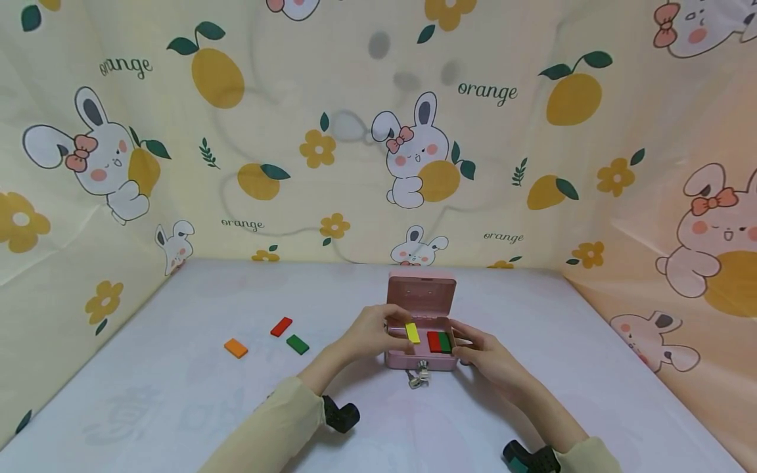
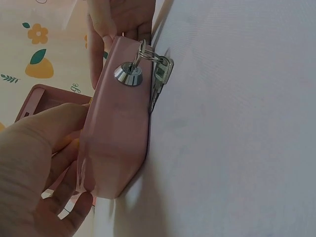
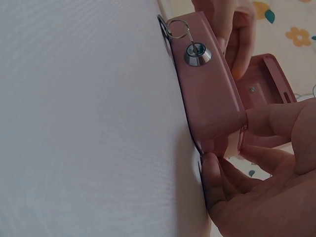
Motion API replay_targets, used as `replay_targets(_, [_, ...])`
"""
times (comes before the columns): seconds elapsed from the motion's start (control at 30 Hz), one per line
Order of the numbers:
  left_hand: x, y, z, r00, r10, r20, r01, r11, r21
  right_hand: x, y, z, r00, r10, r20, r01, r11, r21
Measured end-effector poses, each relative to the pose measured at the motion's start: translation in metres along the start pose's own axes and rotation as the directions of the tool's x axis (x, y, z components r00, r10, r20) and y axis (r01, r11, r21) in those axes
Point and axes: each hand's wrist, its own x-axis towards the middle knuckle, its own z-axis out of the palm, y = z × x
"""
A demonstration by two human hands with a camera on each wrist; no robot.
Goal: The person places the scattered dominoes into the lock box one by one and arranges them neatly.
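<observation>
In the head view, a pink metal cash box stands on the table with its lid raised. My left hand reaches over the box's left side and pinches a yellow block inside it. A red block and a green block lie side by side in the right part of the box. With curled fingers, my right hand holds the box's right wall; the right wrist view shows fingertips at the rim. A key hangs by a ring from the front lock.
On the white table, left of the box, lie a loose orange block, a red block and a green block. A printed cloth with rabbits and oranges stands behind and along both sides.
</observation>
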Motion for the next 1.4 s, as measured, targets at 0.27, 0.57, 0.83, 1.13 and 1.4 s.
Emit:
replay_targets(0.27, [0.004, -0.003, 0.004, 1.000, -0.005, 0.026, 0.006, 0.998, -0.055, 0.000, 0.002, 0.000, 1.000, -0.010, 0.001, 0.010, 1.000, -0.005])
replay_targets(0.57, [0.005, -0.001, 0.004, 0.999, -0.019, 0.050, 0.023, 0.997, -0.068, -0.002, -0.001, 0.000, 1.000, -0.010, 0.000, 0.010, 1.000, -0.007])
replay_targets(0.83, [0.007, -0.002, 0.006, 0.998, -0.013, 0.060, 0.013, 1.000, -0.001, 0.000, 0.000, 0.000, 1.000, 0.013, -0.025, -0.013, 1.000, -0.013])
replay_targets(1.13, [0.013, -0.005, 0.013, 0.999, 0.000, 0.054, -0.010, 0.983, 0.185, 0.000, 0.002, 0.000, 1.000, -0.008, -0.007, 0.008, 1.000, -0.024])
replay_targets(1.4, [0.014, 0.001, 0.019, 0.999, -0.046, 0.028, 0.037, 0.965, 0.261, 0.001, 0.002, 0.001, 1.000, -0.008, -0.023, 0.007, 1.000, -0.023])
